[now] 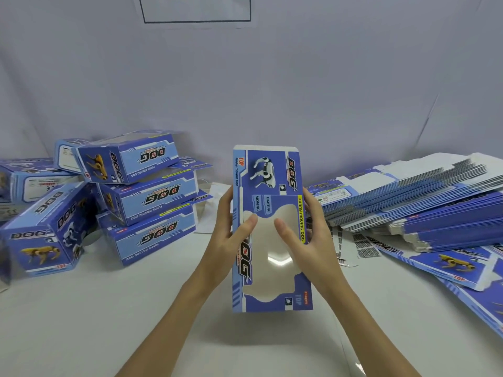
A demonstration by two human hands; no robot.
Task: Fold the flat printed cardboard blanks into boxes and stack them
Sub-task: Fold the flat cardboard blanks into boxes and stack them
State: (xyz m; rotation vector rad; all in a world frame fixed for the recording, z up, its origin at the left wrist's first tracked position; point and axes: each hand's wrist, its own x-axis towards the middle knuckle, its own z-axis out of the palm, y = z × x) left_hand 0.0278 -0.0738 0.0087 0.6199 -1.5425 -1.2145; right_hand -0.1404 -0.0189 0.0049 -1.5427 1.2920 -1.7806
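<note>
I hold one flat blue printed cardboard blank (275,172) upright above the middle of the white table. It has a clear plastic window and "DOG" lettering. My left hand (231,235) grips its left edge, thumb on the window. My right hand (304,235) grips its right edge, thumb also lying on the window. A fanned pile of flat blanks (424,202) lies at the right. Several folded boxes (147,197) are stacked at the left.
The white table (136,322) runs to a pale cloth backdrop (272,91). More loose flat blanks (462,265) lie at the near right. A tipped folded box (43,235) stands at the far left. White sheets (215,210) lie behind the held blank.
</note>
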